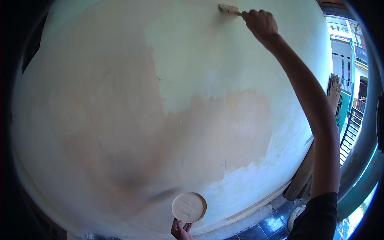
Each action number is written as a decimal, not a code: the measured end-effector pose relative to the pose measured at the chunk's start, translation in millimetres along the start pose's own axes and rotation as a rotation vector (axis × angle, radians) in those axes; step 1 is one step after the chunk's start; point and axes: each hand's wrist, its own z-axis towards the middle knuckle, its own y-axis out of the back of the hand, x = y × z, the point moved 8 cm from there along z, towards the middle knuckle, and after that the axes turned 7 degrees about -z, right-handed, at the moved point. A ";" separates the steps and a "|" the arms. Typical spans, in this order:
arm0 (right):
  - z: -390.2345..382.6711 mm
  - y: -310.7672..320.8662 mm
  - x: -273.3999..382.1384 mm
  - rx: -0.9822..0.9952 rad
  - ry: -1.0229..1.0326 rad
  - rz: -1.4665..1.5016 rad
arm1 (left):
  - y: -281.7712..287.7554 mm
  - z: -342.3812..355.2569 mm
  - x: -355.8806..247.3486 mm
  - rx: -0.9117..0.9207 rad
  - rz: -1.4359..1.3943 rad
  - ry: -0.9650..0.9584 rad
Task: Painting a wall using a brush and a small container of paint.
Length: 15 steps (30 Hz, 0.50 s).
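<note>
My right hand (260, 23) grips a paintbrush (229, 9) high on the wall, its pale bristles against the surface near the top. The wall (200, 60) is pale mint-cream, with broad uneven areas of beige-pink paint (100, 96) across its left and lower middle. Low in the view, my left hand (182, 229) holds a round shallow dish (189, 207) of beige paint from beneath.
Wooden boards (334, 90) lean at the wall's right edge, beside a dark railing (350, 132) and neighbouring buildings (342, 48). Dark glossy floor tiles (272, 222) and a pale ledge (256, 202) run along the wall's foot.
</note>
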 end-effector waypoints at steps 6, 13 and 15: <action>-190.1 86.2 96.5 0.138 0.170 0.337 | 5.9 -24.5 -12.8 0.018 -0.024 0.020; -289.0 141.8 149.3 0.848 -0.024 1.099 | -25.8 -31.5 -2.7 0.081 -0.046 0.209; -304.8 162.0 173.0 0.993 0.039 1.261 | -28.5 -35.4 -4.2 0.126 -0.053 0.221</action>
